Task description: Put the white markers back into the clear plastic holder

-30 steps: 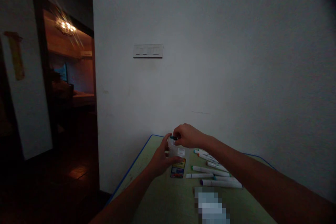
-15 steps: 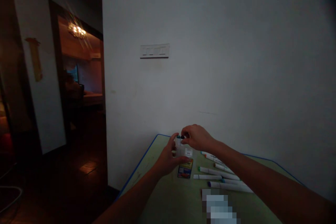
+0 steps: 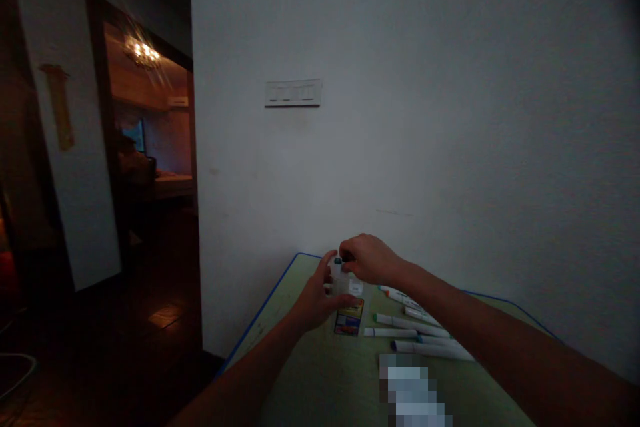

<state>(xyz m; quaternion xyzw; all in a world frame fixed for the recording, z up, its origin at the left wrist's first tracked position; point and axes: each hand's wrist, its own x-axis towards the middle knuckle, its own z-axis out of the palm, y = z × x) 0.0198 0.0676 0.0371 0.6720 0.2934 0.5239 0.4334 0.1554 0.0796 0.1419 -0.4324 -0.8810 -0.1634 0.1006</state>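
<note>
My left hand [image 3: 320, 300] is curled around a clear plastic case [image 3: 345, 285] on the table, its thumb near a colourful printed label [image 3: 349, 317] at the front. A marker with a dark teal cap [image 3: 338, 261] stands upright in the case. Just beside it, the fingertips of my right hand [image 3: 374, 260] are pinched together over the case on a dark-capped marker, which they mostly cover. To the right, several white markers [image 3: 413, 325] with coloured caps lie loose, partly behind my right forearm.
The green table [image 3: 310, 380] has a blue edge and stands against a white wall [image 3: 400, 113] with a switch panel [image 3: 293, 93]. A pixelated object [image 3: 415, 390] lies at the near edge. At left, a doorway opens onto a lit room.
My right hand has shifted slightly left and closer to the teal-capped marker, and the dark cap is now more hidden by its fingers. The left hand keeps its hold; the view has moved slightly.
</note>
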